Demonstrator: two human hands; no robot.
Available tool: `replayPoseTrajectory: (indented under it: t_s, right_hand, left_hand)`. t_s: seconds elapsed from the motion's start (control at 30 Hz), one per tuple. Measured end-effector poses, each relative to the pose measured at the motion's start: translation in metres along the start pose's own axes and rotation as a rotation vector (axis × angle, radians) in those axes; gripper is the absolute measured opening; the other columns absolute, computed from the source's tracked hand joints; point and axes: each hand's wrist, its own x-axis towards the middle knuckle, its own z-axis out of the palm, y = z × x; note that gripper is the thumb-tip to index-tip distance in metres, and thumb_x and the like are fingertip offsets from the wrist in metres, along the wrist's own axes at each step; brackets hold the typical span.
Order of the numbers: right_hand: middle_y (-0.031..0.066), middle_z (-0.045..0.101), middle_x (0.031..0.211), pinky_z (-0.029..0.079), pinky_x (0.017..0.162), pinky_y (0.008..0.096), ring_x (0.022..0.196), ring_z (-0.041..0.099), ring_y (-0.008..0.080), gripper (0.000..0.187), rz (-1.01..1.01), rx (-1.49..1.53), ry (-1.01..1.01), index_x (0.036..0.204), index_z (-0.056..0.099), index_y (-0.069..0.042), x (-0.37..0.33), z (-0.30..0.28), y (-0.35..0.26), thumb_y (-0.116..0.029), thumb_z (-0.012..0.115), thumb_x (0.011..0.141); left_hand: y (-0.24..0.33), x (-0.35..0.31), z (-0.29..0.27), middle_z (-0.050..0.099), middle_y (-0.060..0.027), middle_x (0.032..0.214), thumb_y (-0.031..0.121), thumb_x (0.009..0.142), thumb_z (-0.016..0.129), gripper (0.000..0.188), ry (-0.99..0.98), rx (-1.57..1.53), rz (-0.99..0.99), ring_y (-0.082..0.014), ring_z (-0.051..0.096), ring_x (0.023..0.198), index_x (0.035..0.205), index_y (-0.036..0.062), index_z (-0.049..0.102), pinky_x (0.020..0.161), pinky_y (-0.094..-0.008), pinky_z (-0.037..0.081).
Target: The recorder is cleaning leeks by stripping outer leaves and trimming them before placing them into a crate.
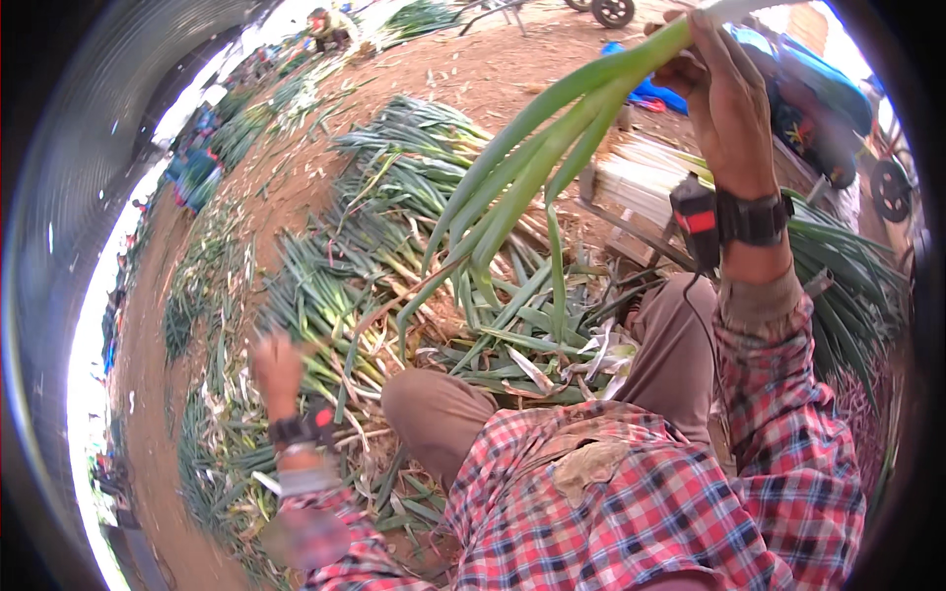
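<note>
At the upper right, my raised right hand (pixel 724 108) is closed around a long green onion (pixel 552 148). Its pale stalk runs past my fingers toward the frame's top edge, and the green leaves droop down to the left. Low on the left, my left hand (pixel 279 366) is smeared by motion, so its fingers cannot be made out. It is nearest to a heap of green onions (pixel 325 295) with their leaves and pale stems lying in rows. Loose trimmed leaves (pixel 532 340) and peeled skins lie in front of my knees.
A low wooden stand (pixel 636 202) with white onion stalks laid on it is at my right, green leaves (pixel 843 266) trailing behind my arm. A strapped device (pixel 698 219) with a cable sits on my right wrist. Farther off are people (pixel 332 30), wheels (pixel 613 10) and bare soil (pixel 439 71).
</note>
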Motion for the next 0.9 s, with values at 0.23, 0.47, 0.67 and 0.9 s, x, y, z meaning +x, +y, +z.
replayPoseTrajectory:
  t_s: [0.23, 0.47, 0.67, 0.9]
  right_hand:
    - [0.0033, 0.063, 0.082, 0.049, 0.057, 0.0201, 0.064, 0.06, 0.0078, 0.029, -0.231, -0.386, 0.115, 0.1, 0.06, -0.003, 0.036, -0.01, -0.035, -0.031, 0.054, 0.099]
    - [0.0074, 0.064, 0.077, 0.05, 0.056, 0.0291, 0.064, 0.064, 0.0173, 0.017, -0.412, -0.365, 0.041, 0.093, 0.063, -0.003, 0.045, 0.039, -0.01, -0.019, 0.056, 0.094]
    - [0.0175, 0.056, 0.063, 0.046, 0.054, 0.0395, 0.055, 0.058, 0.0283, 0.026, -0.403, -0.318, 0.264, 0.083, 0.056, 0.003, 0.011, 0.096, -0.038, -0.02, 0.065, 0.087]
    - [0.0098, 0.05, 0.07, 0.043, 0.062, 0.0398, 0.064, 0.051, 0.0249, 0.021, -0.246, 0.076, 0.229, 0.094, 0.05, -0.001, 0.031, 0.038, -0.011, -0.019, 0.06, 0.089]
  left_hand:
    - [0.019, -0.059, -0.023, 0.061, -0.0238, 0.118, 0.031, 0.081, 0.065, 0.046, -0.51, 0.681, -0.23, -0.0394, 0.059, 0.108, 0.115, -0.0001, 0.062, 0.092, -0.0458, 0.047]
    - [0.289, -0.048, 0.017, 0.029, -0.0215, 0.152, 0.029, 0.073, 0.083, 0.102, -0.09, -0.622, 0.788, -0.0332, 0.031, 0.14, 0.149, -0.0012, 0.022, 0.113, -0.041, 0.026]
    - [0.342, -0.049, 0.047, 0.033, -0.0202, 0.147, 0.022, 0.071, 0.083, 0.097, 0.045, -0.672, 0.869, -0.031, 0.037, 0.135, 0.146, -0.0011, 0.026, 0.109, -0.0399, 0.032]
    - [0.373, -0.039, 0.064, 0.053, -0.0226, 0.128, 0.013, 0.083, 0.069, 0.065, -0.035, -0.601, 0.733, -0.0328, 0.053, 0.118, 0.138, -0.0053, 0.039, 0.102, -0.0402, 0.039]
